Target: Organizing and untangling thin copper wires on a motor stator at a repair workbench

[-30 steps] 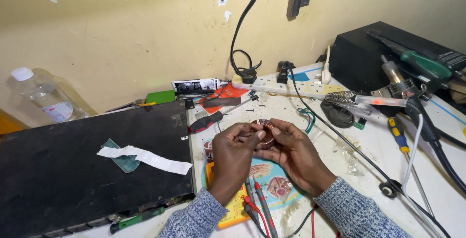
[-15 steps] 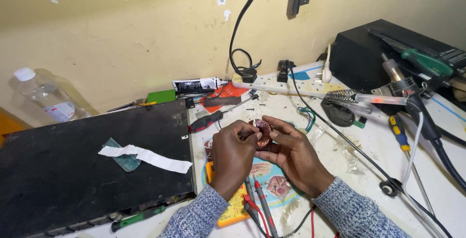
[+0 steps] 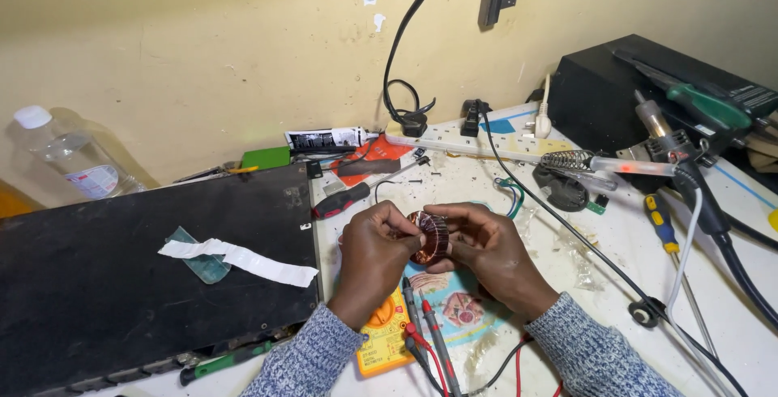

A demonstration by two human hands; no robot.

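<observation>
Both of my hands hold a small ring-shaped coil wound with copper-coloured wire (image 3: 428, 236) just above the white bench. My left hand (image 3: 374, 253) pinches its left side with thumb and fingertips. My right hand (image 3: 494, 253) cups its right side, thumb on top. Beneath my wrists lie a yellow multimeter (image 3: 386, 339) with red and black probe leads (image 3: 429, 340) and a round printed card (image 3: 458, 304).
A black flat panel (image 3: 121, 283) with a white paper strip (image 3: 243, 258) fills the left. A clear bottle (image 3: 69, 158) stands far left. A red-handled screwdriver (image 3: 344, 200), white power strip (image 3: 478, 142), soldering iron in a spring stand (image 3: 604, 166), black box (image 3: 648, 97) and cables crowd the right.
My hands have turned the coil slightly between them; it now faces the camera more openly. My hands stay in the same spot above the bench.
</observation>
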